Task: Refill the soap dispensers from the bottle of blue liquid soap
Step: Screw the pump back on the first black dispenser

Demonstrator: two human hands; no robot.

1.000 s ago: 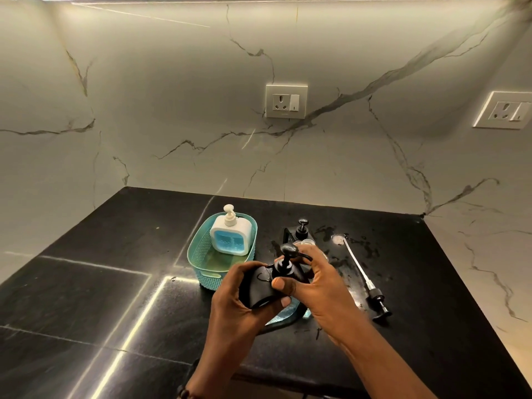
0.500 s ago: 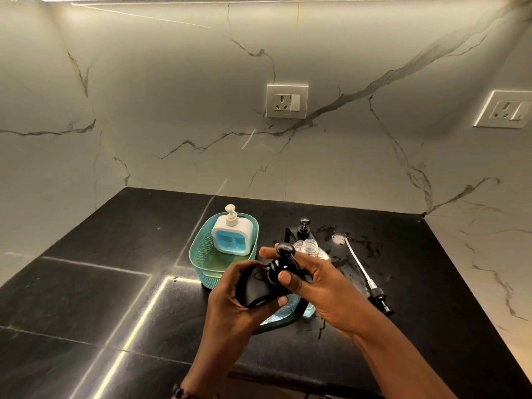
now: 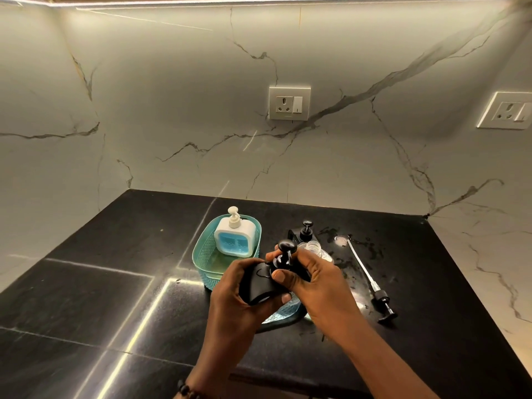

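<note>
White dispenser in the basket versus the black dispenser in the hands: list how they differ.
The white dispenser stands upright in the teal basket, untouched; the black dispenser is tilted, above the counter, in the left hand.
The white dispenser has a blue window on its front; the black dispenser looks solid dark.
The white dispenser's pump is free; the right hand pinches the black dispenser's pump.
Both have pump tops fitted.

We see a home kitchen corner, shown by the polished black stone worktop (image 3: 86, 283) meeting veined marble-look wall cladding (image 3: 172, 110), two wall power sockets (image 3: 289, 103) set above it, a strip light (image 3: 259, 0) overhead, and soap dispensers (image 3: 234, 237) standing on the worktop.
</note>
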